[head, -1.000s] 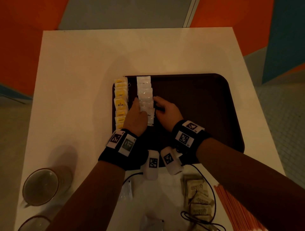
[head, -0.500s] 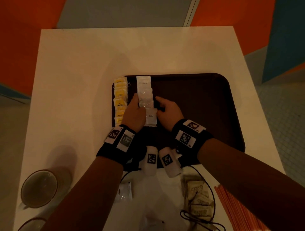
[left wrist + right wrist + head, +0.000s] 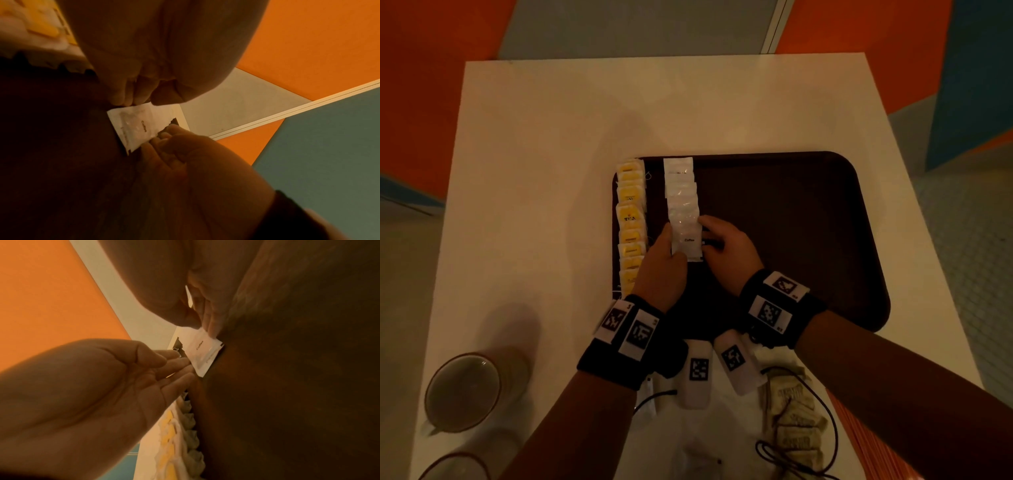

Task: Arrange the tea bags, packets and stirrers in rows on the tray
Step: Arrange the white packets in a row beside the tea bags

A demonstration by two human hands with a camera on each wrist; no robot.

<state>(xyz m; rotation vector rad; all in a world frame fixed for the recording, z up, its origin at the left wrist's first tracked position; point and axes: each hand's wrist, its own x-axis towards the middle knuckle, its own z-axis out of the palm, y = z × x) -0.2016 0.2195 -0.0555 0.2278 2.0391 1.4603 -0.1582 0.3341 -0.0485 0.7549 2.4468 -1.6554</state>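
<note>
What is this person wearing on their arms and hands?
No sleeves, no gloves. The left hand and right hand each carry a black wristband with white tags printed with black square codes. Under each wrist sits a white pod with one such code, and black cables run from the pods.

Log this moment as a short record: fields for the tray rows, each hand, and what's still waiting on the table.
tray: dark, on the white table
row one: yellow tea bags along the tray's left edge
row two: white packets, beside the tea bags
nearest packet: Coffee packet, at row two's near end
left hand: straight fingertips touch its left edge
right hand: pinches its right edge
off tray: brown packets, orange stirrers, near table edge
also: two cups, near left
</note>
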